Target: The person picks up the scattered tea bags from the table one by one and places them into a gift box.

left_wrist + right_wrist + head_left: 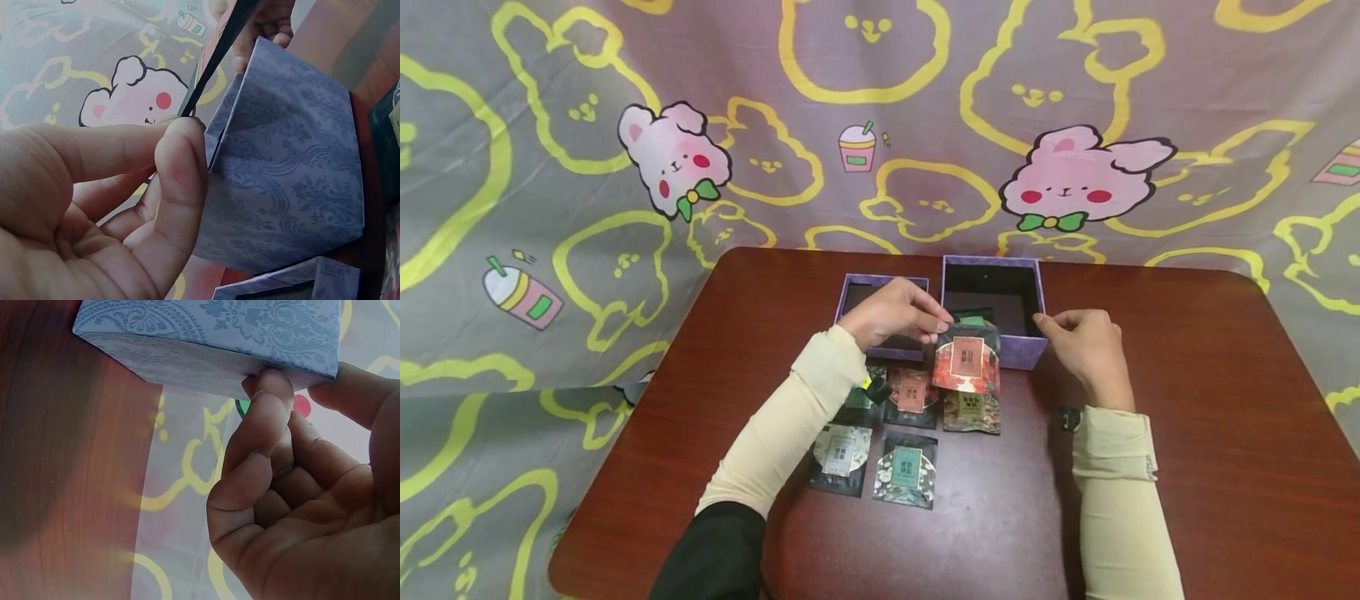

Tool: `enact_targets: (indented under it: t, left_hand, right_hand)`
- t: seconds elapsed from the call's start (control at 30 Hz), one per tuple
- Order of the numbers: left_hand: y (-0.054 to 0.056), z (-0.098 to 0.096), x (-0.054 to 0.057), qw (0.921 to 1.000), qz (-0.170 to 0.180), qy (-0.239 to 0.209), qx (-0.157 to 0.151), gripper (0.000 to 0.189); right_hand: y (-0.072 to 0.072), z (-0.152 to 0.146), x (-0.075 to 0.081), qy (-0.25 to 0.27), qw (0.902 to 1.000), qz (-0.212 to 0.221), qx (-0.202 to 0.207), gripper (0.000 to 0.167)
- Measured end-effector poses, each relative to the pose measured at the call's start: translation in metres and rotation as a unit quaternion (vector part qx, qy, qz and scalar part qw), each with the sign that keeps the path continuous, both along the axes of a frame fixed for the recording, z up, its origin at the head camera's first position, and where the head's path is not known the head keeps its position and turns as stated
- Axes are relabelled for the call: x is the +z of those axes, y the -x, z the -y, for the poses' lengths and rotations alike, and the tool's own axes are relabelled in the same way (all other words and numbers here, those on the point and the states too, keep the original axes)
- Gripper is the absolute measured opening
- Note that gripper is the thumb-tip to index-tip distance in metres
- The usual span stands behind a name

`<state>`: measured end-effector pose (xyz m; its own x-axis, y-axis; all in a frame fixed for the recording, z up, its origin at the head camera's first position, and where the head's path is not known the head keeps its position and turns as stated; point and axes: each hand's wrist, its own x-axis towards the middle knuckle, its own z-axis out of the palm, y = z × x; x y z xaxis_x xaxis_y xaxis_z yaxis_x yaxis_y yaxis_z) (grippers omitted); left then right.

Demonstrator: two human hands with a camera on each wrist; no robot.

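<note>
Left hand (pixel 898 315) pinches a red packet (pixel 967 367) by its top edge, before the larger purple box (pixel 1026 355); right hand (pixel 1087 343) grips that box's side, probably steadying it. Flat packets (pixel 905 472) lie label-up on the surface (pixel 1210 417), perhaps for easy reading.

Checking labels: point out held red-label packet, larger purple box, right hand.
Held red-label packet (pixel 967 358): head view, front label.
Larger purple box (pixel 287 153): left wrist view, outer wall.
Right hand (pixel 1088 348): head view, its middle.

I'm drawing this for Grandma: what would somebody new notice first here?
Probably the pink bunnies with green bows, printed on the cloth beyond the table. Then the red-labelled packet the left hand pinches in front of the larger purple box, which the right hand holds.
</note>
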<state>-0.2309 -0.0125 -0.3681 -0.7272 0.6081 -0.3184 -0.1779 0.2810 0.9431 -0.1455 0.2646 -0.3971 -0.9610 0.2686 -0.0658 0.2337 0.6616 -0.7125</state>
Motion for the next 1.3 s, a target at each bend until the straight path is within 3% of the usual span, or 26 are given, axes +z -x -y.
enact_targets:
  t: [0.27, 0.67, 1.3]
  left_hand:
    - [0.007, 0.0, 0.002, 0.9998, -0.017, 0.005, 0.003, 0.014]
    - [0.021, -0.006, 0.006, 0.9997, 0.002, -0.012, 0.02, 0.013]
    - [0.044, -0.025, 0.013, 0.9991, -0.012, 0.007, 0.041, 0.011]
  right_hand:
    - [0.0, 0.001, -0.001, 0.0, 1.0, 0.0, -0.002, 0.053]
    - [-0.001, 0.002, -0.002, -0.001, 1.0, -0.001, -0.006, 0.051]
    - [0.001, 0.0, -0.002, -0.011, 0.9996, -0.025, 0.0, 0.049]
